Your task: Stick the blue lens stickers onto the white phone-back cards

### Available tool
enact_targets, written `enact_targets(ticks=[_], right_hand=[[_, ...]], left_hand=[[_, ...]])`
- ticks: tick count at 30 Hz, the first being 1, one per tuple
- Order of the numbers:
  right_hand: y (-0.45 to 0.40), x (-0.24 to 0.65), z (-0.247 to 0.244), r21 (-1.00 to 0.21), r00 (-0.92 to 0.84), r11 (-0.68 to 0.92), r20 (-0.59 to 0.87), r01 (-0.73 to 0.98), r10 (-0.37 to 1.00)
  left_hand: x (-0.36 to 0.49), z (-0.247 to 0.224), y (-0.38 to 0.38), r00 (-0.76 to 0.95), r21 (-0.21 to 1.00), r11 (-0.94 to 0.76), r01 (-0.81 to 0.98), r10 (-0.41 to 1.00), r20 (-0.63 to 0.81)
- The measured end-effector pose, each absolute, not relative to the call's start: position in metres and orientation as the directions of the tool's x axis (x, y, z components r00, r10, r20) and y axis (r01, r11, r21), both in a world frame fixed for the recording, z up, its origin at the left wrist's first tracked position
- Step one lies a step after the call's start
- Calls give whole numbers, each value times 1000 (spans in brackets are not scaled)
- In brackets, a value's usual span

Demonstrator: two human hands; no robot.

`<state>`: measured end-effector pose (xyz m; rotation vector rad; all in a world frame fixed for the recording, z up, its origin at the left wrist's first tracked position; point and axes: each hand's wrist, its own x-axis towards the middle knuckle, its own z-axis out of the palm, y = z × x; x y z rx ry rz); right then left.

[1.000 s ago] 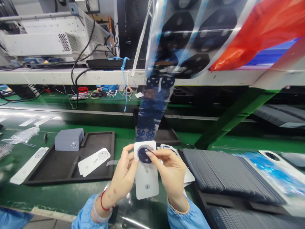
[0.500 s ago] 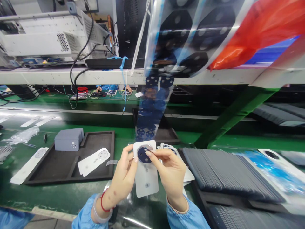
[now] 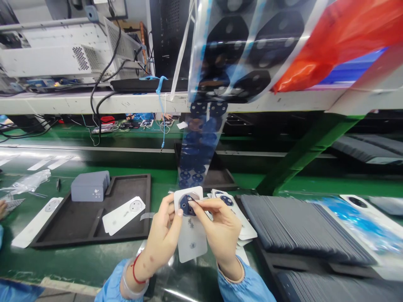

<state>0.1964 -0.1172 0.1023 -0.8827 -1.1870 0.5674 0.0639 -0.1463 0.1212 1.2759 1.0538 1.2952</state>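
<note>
Pinched along its left edge by my left hand (image 3: 163, 230), a white phone back panel (image 3: 192, 247) is held up in front of me. A dark blue, round-cornered camera film (image 3: 185, 204) with holes lies over the camera area at the panel's top. The thumb and fingers of my right hand (image 3: 223, 230) are closed on the film's right edge, hiding part of it. Whether the film is stuck down cannot be told. Behind my right hand lies a pile of similar white panels (image 3: 247, 222), the top one with a dark camera film.
A black tray (image 3: 122, 184) on the left holds grey panels (image 3: 90, 186) and white panels (image 3: 124, 214). To the right stands a rack of grey panels (image 3: 302, 226). A film strip (image 3: 198, 147) hangs from the shelf (image 3: 141, 102). A co-worker's hand (image 3: 2, 208) shows at far left.
My right hand has shifted slightly left with the film's edge, and more of the pale camera area shows at upper right. A co-worker's hand has come into view at far left.
</note>
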Motion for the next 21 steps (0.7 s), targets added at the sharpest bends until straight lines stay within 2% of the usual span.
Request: enact_targets(ticks=[4,6,8,10,12,14,16,18,21], right_hand=[[-121,193,102,-664,258,670,747,333,612],[-122,192,103,-580,254,651,809,489,530],[-120,194,104,-569,307,598,818,565,487],[-116,199,105,-631,372,577,774,518,513],[-113,205,108,-729,353,583,684,360,638],[-111,211,110,-839,213,521,544,157,811],[-111,215,113,-919,44,394,394,23,918],[-110,217,115,-961,-34,277,278,-23,960],[-108,220,118,-973,-40,220,223,-67,974]], left_hand=[[69,115,-141,-30,984,-119,-130,993,116],[71,114,-139,-69,977,-126,-172,991,116],[72,115,-138,-116,970,-137,-203,987,115],[72,116,-138,-154,966,-144,-214,982,112],[74,116,-138,-144,967,-137,-215,984,107],[77,115,-138,-84,971,-111,-211,992,95],[80,113,-138,-12,976,-80,-201,997,79],[83,112,-137,25,981,-48,-186,998,54],[84,113,-136,25,986,-28,-167,999,33]])
